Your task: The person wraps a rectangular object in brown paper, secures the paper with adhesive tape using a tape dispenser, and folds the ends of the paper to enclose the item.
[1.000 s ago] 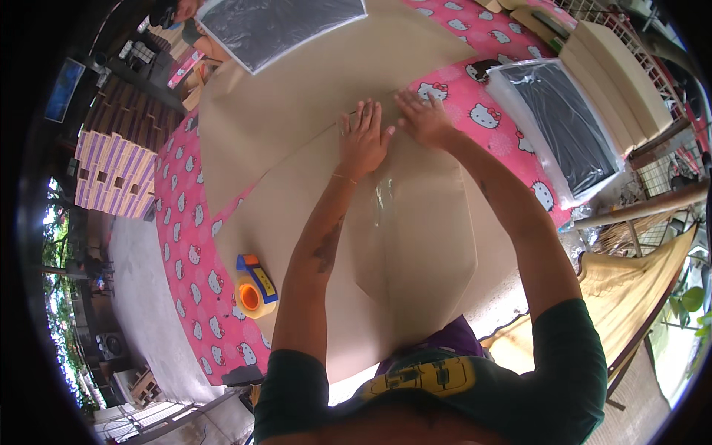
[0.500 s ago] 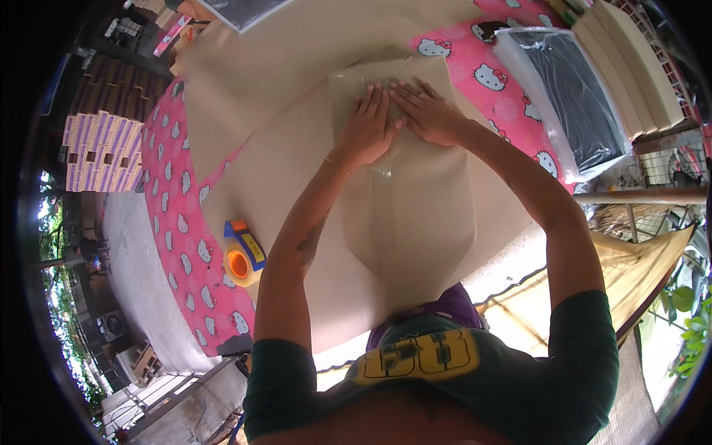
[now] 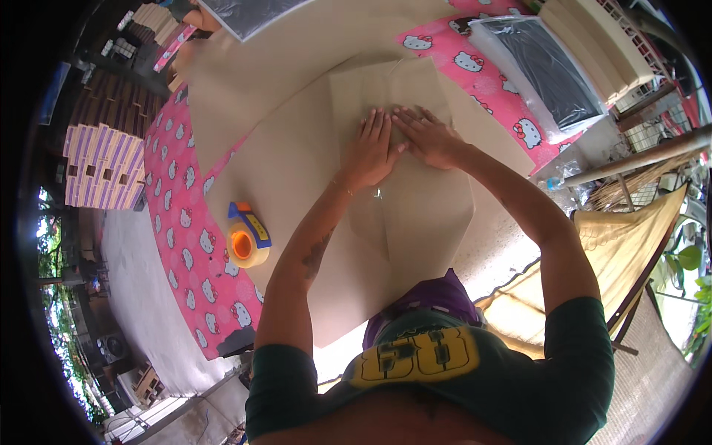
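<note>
A folded brown paper parcel [image 3: 426,215] lies in front of me, its near end narrowing toward my body. My left hand [image 3: 371,152] rests flat on its upper part, fingers stretched out and pointing away. Beside it my right hand [image 3: 432,141] also lies flat, fingers angled to the left, the two hands nearly touching. A shiny bit of clear tape [image 3: 379,194] shows on the parcel just below the left hand. Under the parcel spreads a larger brown paper sheet [image 3: 289,170]. Left of my left forearm lies a blue and orange tape dispenser [image 3: 248,236] with a tape roll.
A pink patterned cloth [image 3: 172,237] covers the table. At the far right are a black panel in clear plastic wrap [image 3: 552,74] and long brown cardboard pieces [image 3: 593,48]. Another wrapped panel [image 3: 252,11] lies at the far edge, near another person's arm [image 3: 202,18]. Stacked cartons [image 3: 104,167] stand at left.
Both hands have slid a little toward me along the parcel, still flat. The view has shifted slightly; the tape dispenser lies in the same place.
</note>
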Motion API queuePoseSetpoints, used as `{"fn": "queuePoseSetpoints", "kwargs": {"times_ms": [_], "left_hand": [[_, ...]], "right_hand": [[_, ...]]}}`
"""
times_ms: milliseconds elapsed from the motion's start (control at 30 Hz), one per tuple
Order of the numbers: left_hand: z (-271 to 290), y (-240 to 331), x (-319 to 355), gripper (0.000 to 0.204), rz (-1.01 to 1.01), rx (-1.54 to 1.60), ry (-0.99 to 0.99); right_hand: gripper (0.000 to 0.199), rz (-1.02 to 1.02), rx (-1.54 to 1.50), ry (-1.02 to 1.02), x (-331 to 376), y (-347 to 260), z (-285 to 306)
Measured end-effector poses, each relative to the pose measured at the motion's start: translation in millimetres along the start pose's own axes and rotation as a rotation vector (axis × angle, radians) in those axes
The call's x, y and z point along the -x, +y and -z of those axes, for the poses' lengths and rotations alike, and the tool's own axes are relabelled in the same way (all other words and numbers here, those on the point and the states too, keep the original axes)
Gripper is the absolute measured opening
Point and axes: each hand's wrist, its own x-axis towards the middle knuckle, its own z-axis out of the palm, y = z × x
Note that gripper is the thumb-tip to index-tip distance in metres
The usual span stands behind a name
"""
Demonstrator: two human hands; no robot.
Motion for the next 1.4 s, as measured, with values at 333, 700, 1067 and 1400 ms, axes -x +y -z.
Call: {"fn": "queuePoseSetpoints", "kwargs": {"times_ms": [333, 700, 1067, 1400], "left_hand": [[-6.6, 9.2, -4.4, 0.070, 0.049, -0.010, 0.033], [3.2, -14.7, -89.7, 0.063, 0.202, 0.000, 0.275], [-23.1, -10.8, -95.3, 0.065, 0.284, 0.005, 0.146], [-22.8, -14.5, -91.6, 0.064, 0.292, 0.043, 0.174]], "right_hand": [[0.059, -0.023, -0.041, 0.055, 3.1, 6.0, 3.1], [0.049, -0.733, -0.422, 0.376, -67.5, 94.7, 0.6], [0.051, -0.871, -0.813, 0.331, -40.2, 108.6, -56.6], [0.050, -0.839, -0.745, 0.360, 61.7, 13.9, -55.1]]}}
